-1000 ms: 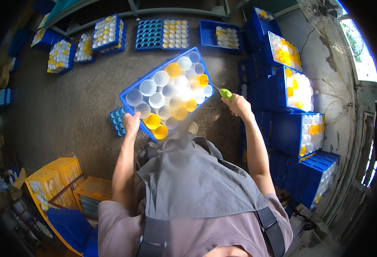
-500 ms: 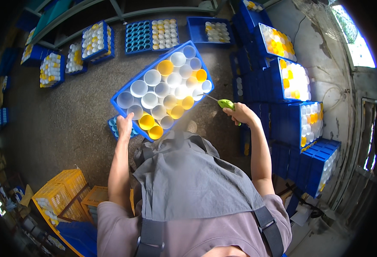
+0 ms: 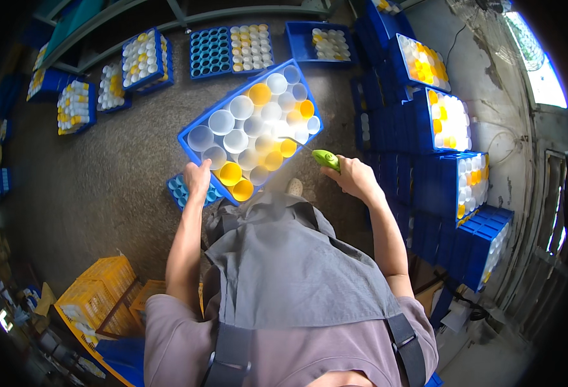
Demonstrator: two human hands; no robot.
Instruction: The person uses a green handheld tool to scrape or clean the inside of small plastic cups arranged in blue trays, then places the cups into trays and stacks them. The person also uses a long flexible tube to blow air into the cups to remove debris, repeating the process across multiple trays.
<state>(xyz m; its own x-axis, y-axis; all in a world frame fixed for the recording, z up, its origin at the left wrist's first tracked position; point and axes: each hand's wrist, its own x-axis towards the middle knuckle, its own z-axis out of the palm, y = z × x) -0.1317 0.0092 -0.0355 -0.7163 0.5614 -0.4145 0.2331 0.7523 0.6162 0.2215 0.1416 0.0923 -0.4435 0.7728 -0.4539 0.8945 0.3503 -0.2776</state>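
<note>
In front of me a tilted blue crate [image 3: 198, 121] holds rows of open white tubes [image 3: 222, 122] and yellow tubes [image 3: 230, 173]. My left hand [image 3: 197, 177] is closed on its near-left edge. My right hand [image 3: 356, 177], right of the crate, grips what looks like a green air blow gun [image 3: 326, 160]. From it a thin, bent metal nozzle [image 3: 295, 141] reaches over the tubes at the crate's right side. Bright light washes out the tubes by the nozzle tip, so whether it touches one is unclear.
Blue crates [image 3: 419, 119] of tubes are stacked along the right wall. More filled crates [image 3: 143, 58] stand at the back and far left. A teal rack [image 3: 179, 188] lies partly under my left hand. Yellow crates [image 3: 103, 284] stand at lower left.
The crate and my left hand have shifted slightly right. My right hand has moved a little left, bringing the nozzle farther in over the tubes.
</note>
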